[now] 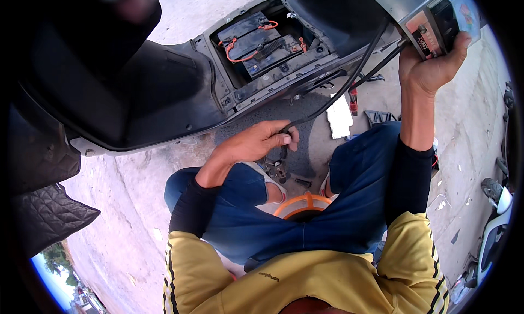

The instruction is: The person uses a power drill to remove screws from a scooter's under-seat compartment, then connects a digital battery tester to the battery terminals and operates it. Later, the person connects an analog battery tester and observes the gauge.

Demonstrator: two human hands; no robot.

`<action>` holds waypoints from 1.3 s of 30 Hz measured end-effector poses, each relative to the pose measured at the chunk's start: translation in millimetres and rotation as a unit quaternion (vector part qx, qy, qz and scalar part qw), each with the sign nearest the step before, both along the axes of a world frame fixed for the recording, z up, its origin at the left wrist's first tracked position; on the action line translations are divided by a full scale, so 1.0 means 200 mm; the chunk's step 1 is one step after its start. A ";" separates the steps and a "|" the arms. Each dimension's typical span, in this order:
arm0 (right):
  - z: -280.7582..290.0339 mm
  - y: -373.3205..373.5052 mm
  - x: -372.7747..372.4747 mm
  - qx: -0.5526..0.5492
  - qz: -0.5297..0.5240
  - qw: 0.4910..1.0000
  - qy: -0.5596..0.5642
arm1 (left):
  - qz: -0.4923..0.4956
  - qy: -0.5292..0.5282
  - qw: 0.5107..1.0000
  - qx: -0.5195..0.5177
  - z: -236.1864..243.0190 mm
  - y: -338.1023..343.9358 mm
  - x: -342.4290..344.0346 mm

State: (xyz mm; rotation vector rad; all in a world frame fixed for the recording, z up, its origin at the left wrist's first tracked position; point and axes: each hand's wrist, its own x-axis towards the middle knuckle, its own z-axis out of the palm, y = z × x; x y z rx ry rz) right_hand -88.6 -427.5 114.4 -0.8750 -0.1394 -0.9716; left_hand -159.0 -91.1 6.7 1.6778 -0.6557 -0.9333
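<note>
Grasping the black cable (317, 113), the left hand (252, 142) is curling its fingers; the right hand (428, 74) is clasping the metal box (423, 36), which is hanging beyond the battery bay's (266, 85) right edge. Keeping slack would probably be sparing the cable's joints.

bay (289, 71): open in scooter (169, 109). inside bay: dark batteries (243, 33), orange-red leads (231, 44) over their tops. right of bay: right hand (428, 68) grips box (428, 37) from below, thumb along its side; pinkish panel on box. below bay: left hand (256, 140), fingers curled round black cord (327, 106) running up to box. below-right of bay, on ground: white piece (339, 117) (cloth or paper, cannot tell), red item (353, 101) just beside it. lower-left of bay: quilted cover (52, 213).
</note>
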 end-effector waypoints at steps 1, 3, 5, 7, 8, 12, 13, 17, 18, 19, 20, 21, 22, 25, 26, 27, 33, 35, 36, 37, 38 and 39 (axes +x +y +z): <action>-0.02 -0.01 0.01 -0.003 -0.002 1.000 -0.008 | 0.013 -0.088 0.995 0.050 0.02 -0.03 -0.03; -0.06 -0.01 0.03 -0.009 -0.005 1.000 -0.023 | 0.029 -0.242 0.963 0.115 0.01 -0.04 -0.06; -0.08 0.02 0.03 -0.002 0.011 1.000 -0.007 | 0.012 -0.251 0.951 0.180 0.04 -0.03 -0.06; -0.11 0.02 0.04 -0.011 0.017 1.000 -0.002 | -0.021 -0.243 0.941 0.235 0.09 -0.01 -0.05; -0.13 0.02 0.04 -0.013 0.024 1.000 0.003 | -0.045 -0.230 0.937 0.259 0.11 0.00 -0.04; -0.13 0.03 0.07 -0.026 0.040 0.999 -0.003 | -0.083 -0.021 0.992 0.093 -0.01 0.11 0.00; -0.12 0.05 0.07 -0.032 0.038 0.999 -0.006 | -0.072 0.031 0.995 0.056 -0.04 0.12 0.00; -0.06 0.11 0.05 -0.005 0.028 0.999 -0.038 | 0.023 0.181 0.978 -0.101 -0.14 0.13 -0.09; -0.09 0.04 0.09 -0.049 0.055 0.994 -0.078 | 0.059 0.205 0.967 -0.141 -0.17 0.12 -0.13; -0.09 0.05 0.07 -0.070 0.074 0.988 -0.114 | 0.084 0.177 0.966 -0.169 -0.17 0.09 -0.17; -0.08 0.05 0.09 -0.071 0.042 0.992 -0.095 | 0.117 0.157 0.965 -0.177 -0.20 0.07 -0.19; -0.08 0.04 0.11 -0.071 0.011 0.995 -0.072 | 0.150 0.137 0.962 -0.185 -0.23 0.06 -0.22; -0.06 0.06 0.07 -0.082 0.042 0.991 -0.098 | 0.182 0.114 0.958 -0.192 -0.26 0.04 -0.23; -0.04 0.14 0.00 -0.102 0.077 0.984 -0.121 | 0.254 0.113 0.946 -0.169 -0.28 -0.02 -0.25; -0.05 0.17 0.00 -0.100 0.086 0.984 -0.122 | 0.290 0.115 0.934 -0.174 -0.30 -0.01 -0.25; -0.03 0.20 0.03 -0.072 0.055 0.992 -0.083 | 0.309 0.095 0.930 -0.177 -0.30 -0.01 -0.27; -0.02 0.11 0.03 -0.134 0.111 0.971 -0.165 | 0.234 -0.006 0.951 -0.204 -0.26 -0.09 -0.26; -0.02 0.10 0.05 -0.137 0.113 0.966 -0.186 | 0.207 -0.069 0.964 -0.150 -0.28 -0.10 -0.32; -0.03 0.09 0.07 -0.133 0.106 0.967 -0.188 | 0.193 -0.100 0.968 -0.123 -0.29 -0.11 -0.35; -0.03 0.09 0.07 -0.137 0.109 0.965 -0.194 | 0.204 -0.142 0.963 -0.105 -0.31 -0.13 -0.36; -0.04 0.08 0.07 -0.142 0.112 0.963 -0.199 | 0.211 -0.165 0.959 -0.088 -0.31 -0.15 -0.37; -0.06 0.07 0.06 -0.156 0.125 0.958 -0.205 | 0.219 -0.189 0.954 -0.072 -0.31 -0.16 -0.38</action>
